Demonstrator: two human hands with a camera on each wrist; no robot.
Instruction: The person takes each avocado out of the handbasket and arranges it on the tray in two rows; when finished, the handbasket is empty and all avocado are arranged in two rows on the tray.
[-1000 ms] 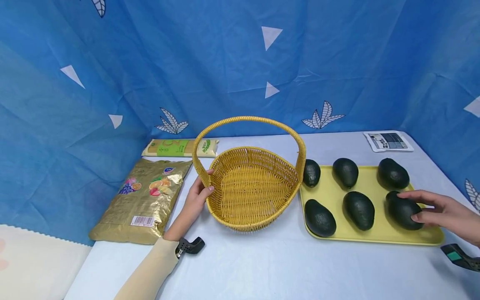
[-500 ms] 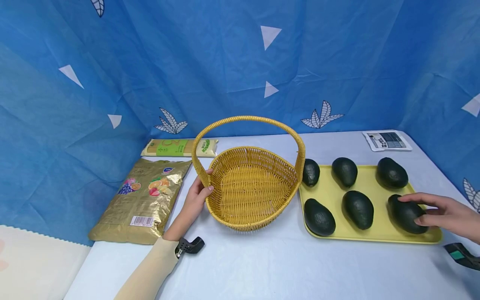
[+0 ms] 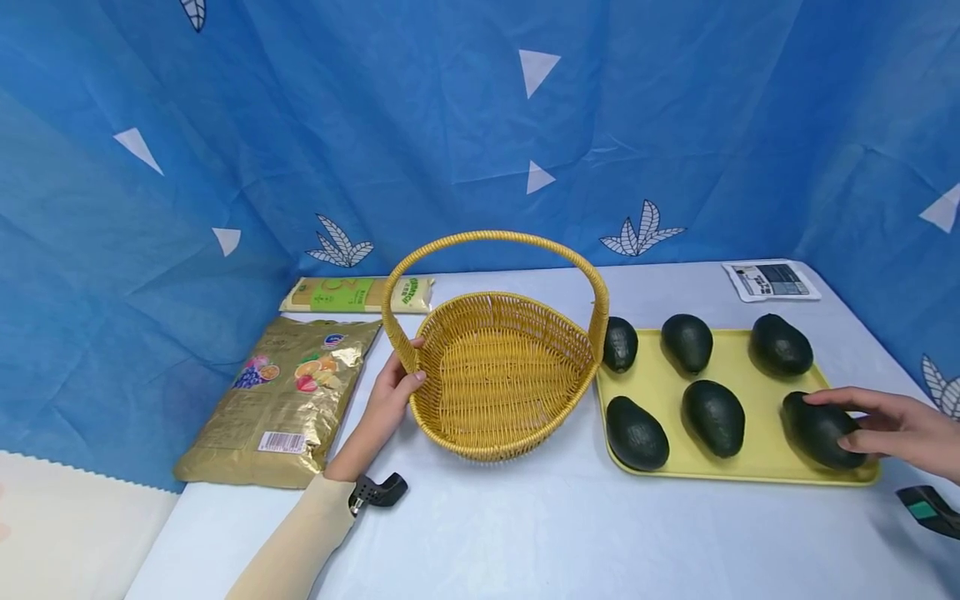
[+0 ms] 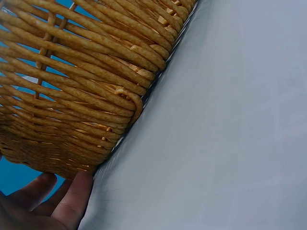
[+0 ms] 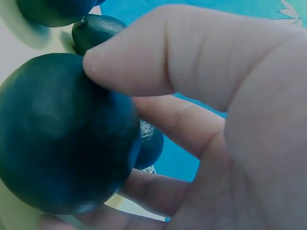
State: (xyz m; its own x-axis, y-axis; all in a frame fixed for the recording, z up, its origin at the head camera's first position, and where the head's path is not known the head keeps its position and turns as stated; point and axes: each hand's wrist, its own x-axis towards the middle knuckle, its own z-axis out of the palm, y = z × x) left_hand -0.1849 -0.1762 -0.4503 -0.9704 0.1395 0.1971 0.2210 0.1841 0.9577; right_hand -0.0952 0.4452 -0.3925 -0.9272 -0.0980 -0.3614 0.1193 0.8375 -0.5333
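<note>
At the table's middle, my left hand point(image 3: 392, 392) holds the left side of a yellow wicker basket point(image 3: 491, 387) by the base of its arched handle, thumb on the near face. The left wrist view shows those fingers against the woven wall point(image 4: 72, 96). My right hand point(image 3: 892, 427) grips a dark green avocado point(image 3: 817, 427) at the front right of a yellow tray point(image 3: 761, 417). In the right wrist view, the thumb lies over this avocado point(image 5: 62, 134) and fingers pass round its far side. Several similar avocados, such as the front middle one point(image 3: 714, 418), lie on the tray.
Left of the basket lies a large gold foil bag point(image 3: 288, 400). Behind that bag is a long packet of noodles point(image 3: 360, 294). A small white and grey pouch point(image 3: 772, 281) sits at the back right. Blue cloth point(image 3: 450, 125) hangs behind the table.
My right hand and the avocado it grips have shifted slightly to the right and toward the front on the tray. My left hand and the basket look unmoved.
</note>
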